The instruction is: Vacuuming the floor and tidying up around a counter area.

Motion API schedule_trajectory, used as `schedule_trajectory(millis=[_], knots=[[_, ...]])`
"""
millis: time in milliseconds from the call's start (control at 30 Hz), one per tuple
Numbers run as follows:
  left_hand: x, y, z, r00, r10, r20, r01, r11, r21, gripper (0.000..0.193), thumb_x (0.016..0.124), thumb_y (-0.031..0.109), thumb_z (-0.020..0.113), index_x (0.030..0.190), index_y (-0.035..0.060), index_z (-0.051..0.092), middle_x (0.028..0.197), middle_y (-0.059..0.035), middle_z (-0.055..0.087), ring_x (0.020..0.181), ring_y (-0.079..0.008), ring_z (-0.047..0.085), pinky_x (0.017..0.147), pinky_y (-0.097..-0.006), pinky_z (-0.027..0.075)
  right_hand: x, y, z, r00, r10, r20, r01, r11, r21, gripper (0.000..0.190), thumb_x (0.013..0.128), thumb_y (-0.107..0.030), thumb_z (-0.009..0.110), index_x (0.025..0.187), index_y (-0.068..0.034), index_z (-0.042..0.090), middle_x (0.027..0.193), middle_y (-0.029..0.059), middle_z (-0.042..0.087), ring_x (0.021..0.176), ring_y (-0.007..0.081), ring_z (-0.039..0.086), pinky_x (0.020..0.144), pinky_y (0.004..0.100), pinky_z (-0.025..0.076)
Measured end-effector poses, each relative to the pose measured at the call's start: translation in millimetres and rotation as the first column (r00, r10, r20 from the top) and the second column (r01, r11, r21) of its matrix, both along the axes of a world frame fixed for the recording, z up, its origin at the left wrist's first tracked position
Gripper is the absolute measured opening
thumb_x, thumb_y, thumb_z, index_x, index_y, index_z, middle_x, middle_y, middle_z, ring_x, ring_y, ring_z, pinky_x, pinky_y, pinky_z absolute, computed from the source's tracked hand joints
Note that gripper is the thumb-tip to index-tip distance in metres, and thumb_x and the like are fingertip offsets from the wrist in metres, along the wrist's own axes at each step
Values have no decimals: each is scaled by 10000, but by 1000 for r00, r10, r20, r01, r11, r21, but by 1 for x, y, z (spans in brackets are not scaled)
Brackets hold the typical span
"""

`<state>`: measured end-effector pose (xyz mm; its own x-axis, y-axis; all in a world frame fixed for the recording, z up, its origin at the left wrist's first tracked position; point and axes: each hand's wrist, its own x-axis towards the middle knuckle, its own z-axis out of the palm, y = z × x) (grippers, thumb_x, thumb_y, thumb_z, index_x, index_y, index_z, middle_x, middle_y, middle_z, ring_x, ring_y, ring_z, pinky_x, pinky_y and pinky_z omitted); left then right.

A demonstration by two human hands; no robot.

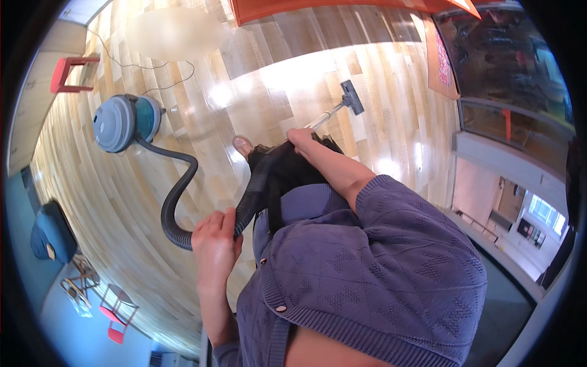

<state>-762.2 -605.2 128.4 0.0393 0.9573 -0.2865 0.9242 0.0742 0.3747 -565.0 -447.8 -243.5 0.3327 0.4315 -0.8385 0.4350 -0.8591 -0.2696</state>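
My left hand (214, 241) is closed around the black ribbed hose (179, 202) of a canister vacuum cleaner. My right hand (300, 137) grips the vacuum wand farther forward, where its metal tube (323, 118) comes out beyond the fingers. At the far end of the tube, a dark floor nozzle (352, 97) rests on the wood-plank floor (206, 137). The grey and teal canister (117, 123) stands on the floor to the left, with the hose curving from it to my left hand. My body and dark trousers hide part of the floor below the hose.
A thin power cord (172, 85) trails across the floor behind the canister. A red stool (73, 74) stands by pale cabinets (34, 105). Red-orange furniture (321, 5) borders the far side. Glass panels (504, 69) line the right. A red chair (114, 321) is at lower left.
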Motion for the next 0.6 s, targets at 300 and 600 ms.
schedule_trajectory(millis=[300,600], knots=[[-176,-29,54,984,62,-167,-76,994,-79,489,524,35,708,1004,67,619,807,-96,559,742,-307,562,663,-405,439,-228,-69,51,987,-159,-8,152,956,-250,1031,806,-138,639,1469,-36,-144,1110,219,593,817,298,649,577,409,561],[-330,-72,103,967,75,-243,-118,979,-168,443,536,10,670,975,66,652,809,-105,579,726,-329,541,692,-415,444,-377,-146,85,811,-571,-128,425,725,-543,1029,839,-148,593,1476,-154,-215,1172,197,562,816,310,652,538,426,542]])
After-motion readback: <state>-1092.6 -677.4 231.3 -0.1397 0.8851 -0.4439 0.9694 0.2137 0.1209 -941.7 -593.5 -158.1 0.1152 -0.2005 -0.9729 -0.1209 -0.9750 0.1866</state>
